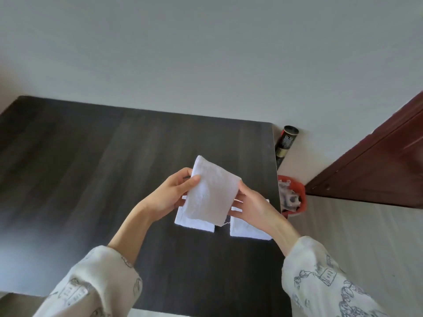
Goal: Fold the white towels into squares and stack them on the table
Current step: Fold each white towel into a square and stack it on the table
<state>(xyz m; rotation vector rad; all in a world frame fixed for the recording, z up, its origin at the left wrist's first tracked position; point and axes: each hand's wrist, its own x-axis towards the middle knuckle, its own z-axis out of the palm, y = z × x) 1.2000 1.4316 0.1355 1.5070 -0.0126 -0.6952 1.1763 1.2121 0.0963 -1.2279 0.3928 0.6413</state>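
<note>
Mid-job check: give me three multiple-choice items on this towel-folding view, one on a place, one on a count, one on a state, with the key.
1. Where is the red bin?
A. on the table
B. on the floor beyond the table's right edge
C. under the left sleeve

2. How many folded towels lie on the table?
A. none
B. two
C. five

3. How is the held towel?
A. folded, lifted above the table
B. spread flat
C. lying in the bin

Key: 1 B, it stands on the floor past the edge. 2 B, left towel and right towel. 3 A, left hand and right hand pinch its sides.
</note>
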